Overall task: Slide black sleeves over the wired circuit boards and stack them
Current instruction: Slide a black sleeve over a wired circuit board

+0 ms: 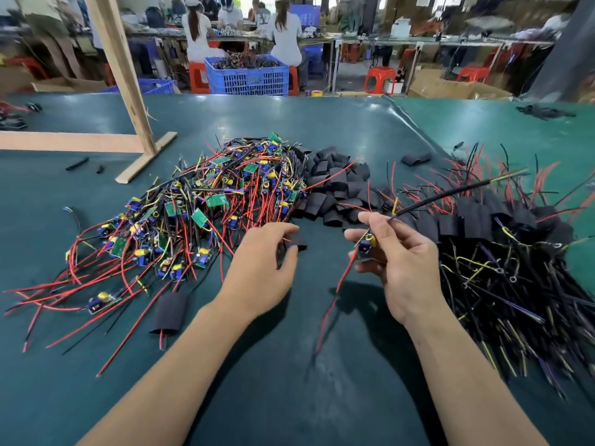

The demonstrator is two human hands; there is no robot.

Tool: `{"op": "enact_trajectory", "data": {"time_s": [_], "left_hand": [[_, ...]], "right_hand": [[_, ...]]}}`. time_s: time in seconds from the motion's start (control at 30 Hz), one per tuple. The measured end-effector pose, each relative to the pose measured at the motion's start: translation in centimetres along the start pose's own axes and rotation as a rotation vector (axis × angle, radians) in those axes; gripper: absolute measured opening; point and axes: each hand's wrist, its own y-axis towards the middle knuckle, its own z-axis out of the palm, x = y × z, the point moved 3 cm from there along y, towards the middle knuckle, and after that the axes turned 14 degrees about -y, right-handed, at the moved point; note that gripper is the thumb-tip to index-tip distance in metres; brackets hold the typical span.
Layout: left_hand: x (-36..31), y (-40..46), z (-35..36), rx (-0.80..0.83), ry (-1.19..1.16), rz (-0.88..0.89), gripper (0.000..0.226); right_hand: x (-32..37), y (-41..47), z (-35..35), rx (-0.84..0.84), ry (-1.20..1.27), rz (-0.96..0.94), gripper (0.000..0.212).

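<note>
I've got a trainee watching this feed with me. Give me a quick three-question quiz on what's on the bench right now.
1. True or false: the right hand holds a bare circuit board with wires attached.
2. What does the left hand pinch? A) a roll of tape B) a black sleeve C) a screwdriver
3. Fill in: the pile of unsleeved boards lies to the ____ of the pile of loose sleeves.

Key
1. True: the board is not sleeved yet, and its red wire hangs down.
2. B, the black sleeve, gripped at the fingers.
3. Left. The finished stack lies on the right side of the green table.
</note>
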Motion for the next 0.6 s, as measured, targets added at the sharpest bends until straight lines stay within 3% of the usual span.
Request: {"op": "enact_trajectory", "data": {"time_s": [0.1,0.2,0.33,0.5,0.6], "left_hand": [[0.7,0.7,1.3,0.212,0.287,-0.001,0.045],[0.9,0.1,1.4,0.241,0.453,0.019,0.043],[1.1,-1.1,0.2,0.164,0.442,0.160,0.033],[0.4,-0.9,0.1,0.168,0.307,0.227,0.020],[0.3,-0.7,0.3,0.312,0.253,0.240,0.052]], "right_hand": [[-0.1,0.2,-0.2,-0.048,-0.077,-0.013,0.015],[-0.2,0.1,0.0,-0.030,-0.052,0.007,0.014],[-0.3,0.4,-0.3,-0.014,0.040,0.015,0.014],[-0.7,0.7,-0.3,0.018,0.085,-0.002,0.032],[-0.8,0.9,-0.7,0.013,0.048,-0.029,0.044]]}}
